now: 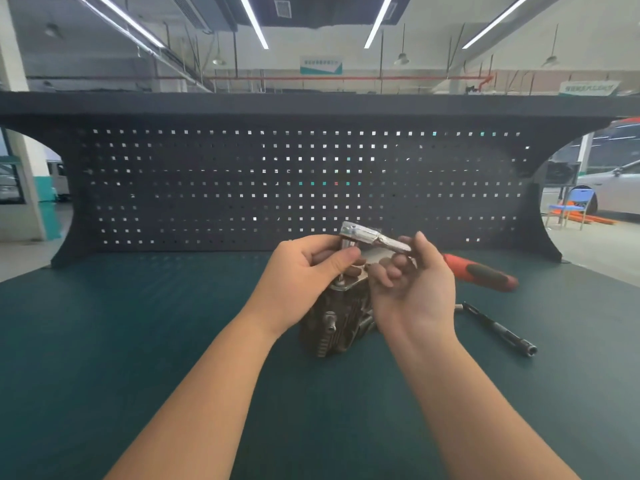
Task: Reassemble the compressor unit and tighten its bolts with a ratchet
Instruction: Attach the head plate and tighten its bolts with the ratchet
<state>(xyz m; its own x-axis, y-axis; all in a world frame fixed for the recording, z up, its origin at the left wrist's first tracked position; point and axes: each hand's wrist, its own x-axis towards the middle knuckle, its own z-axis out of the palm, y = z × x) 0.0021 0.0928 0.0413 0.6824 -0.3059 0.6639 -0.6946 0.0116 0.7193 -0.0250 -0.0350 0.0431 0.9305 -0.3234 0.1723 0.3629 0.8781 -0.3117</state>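
Ratchet seated on a top bolt of the compressor.

The compressor stood mid-bench, before the pegboard. Above it, the left hand pinched the ratchet socket, probably steadying it on the bolt; the right hand, fingers curled, held the shank to swing it. Right of the compressor, an extension bar lay clear.

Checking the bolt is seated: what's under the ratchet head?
Under the ratchet a socket and bolt stand on the compressor unit. The left hand covers most of the socket.
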